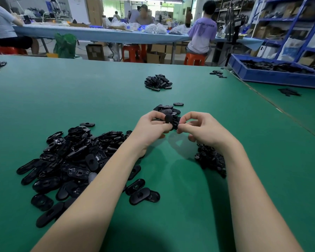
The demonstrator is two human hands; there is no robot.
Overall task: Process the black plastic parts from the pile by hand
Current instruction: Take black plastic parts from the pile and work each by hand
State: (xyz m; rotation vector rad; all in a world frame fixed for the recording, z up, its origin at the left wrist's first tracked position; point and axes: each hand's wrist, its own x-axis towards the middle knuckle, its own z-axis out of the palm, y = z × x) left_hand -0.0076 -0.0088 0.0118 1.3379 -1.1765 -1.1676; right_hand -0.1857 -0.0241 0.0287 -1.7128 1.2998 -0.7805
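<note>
Green table (80, 91), blue crate (273, 77), workshop shelving (287, 20)

My left hand (149, 128) and right hand (204, 130) are bare, no gloves, rings or watch at the wrists behind the grip, and both forearms running back from there to the bottom edge carry no sleeve, band or marking that I can see.
</note>
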